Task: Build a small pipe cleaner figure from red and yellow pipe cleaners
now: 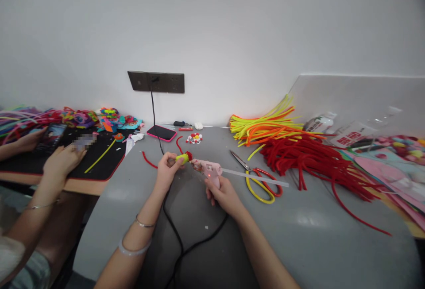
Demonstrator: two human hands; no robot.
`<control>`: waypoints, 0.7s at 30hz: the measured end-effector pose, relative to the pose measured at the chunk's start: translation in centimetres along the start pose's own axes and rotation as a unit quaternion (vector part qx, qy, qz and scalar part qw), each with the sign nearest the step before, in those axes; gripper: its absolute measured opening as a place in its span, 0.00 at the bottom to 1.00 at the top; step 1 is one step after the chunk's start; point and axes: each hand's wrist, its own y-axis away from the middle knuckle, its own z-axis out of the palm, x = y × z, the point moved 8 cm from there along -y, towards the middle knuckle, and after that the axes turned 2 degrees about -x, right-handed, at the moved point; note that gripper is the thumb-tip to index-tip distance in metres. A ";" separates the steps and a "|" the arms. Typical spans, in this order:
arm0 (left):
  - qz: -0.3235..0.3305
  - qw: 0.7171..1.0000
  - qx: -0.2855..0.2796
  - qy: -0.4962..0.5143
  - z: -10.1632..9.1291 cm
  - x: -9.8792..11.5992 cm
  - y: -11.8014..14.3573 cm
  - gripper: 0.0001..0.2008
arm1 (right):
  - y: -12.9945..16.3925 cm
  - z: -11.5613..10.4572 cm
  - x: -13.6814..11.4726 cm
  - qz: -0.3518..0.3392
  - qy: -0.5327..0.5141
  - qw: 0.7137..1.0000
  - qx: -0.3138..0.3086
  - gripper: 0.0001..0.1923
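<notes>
My left hand (168,167) pinches a small yellow and red pipe-cleaner piece (183,158) above the grey table. Fingers of my right hand (222,191) are wrapped round the handle of a pink hot glue gun (208,169). A red light glows on its side, and a long clear glue stick (255,177) sticks out of its back. The nozzle points left at the red end of the piece; whether they touch cannot be made out. Scissors (259,180) with red and yellow handles lie to the right. Red pipe cleaners (150,160) lie behind my left hand.
A black cord (177,236) loops across the grey table (315,244). Bundles of yellow-orange (265,125) and red pipe cleaners (308,160) lie at the right. Small beads (194,138) and a phone (161,133) sit behind my hands. At left, another person's hands (63,163) rest over a black mat.
</notes>
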 end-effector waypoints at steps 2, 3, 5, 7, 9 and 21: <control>-0.005 1.000 -0.001 0.006 0.0 -0.1 0.0 0.19 | 0.0 0.0 0.0 -0.004 0.006 1.000 -0.005 0.23; -0.006 1.000 0.000 0.008 0.0 -0.2 0.0 0.19 | 0.0 0.1 0.1 -0.006 0.008 1.000 -0.008 0.23; -0.010 1.000 0.002 0.014 0.0 -0.3 -0.1 0.19 | -0.1 0.2 0.1 -0.009 0.008 1.000 -0.014 0.22; -0.021 0.999 0.003 0.027 0.0 -0.4 -0.1 0.19 | -0.1 0.2 0.2 -0.009 0.004 1.000 -0.015 0.22; -0.035 0.998 0.006 0.053 -0.1 -0.6 -0.1 0.19 | 0.0 0.1 0.2 -0.007 -0.009 1.000 -0.011 0.21; -0.055 0.978 0.047 0.196 -0.8 0.8 0.1 0.17 | -0.9 -2.5 1.0 -0.031 -0.315 0.948 0.033 0.21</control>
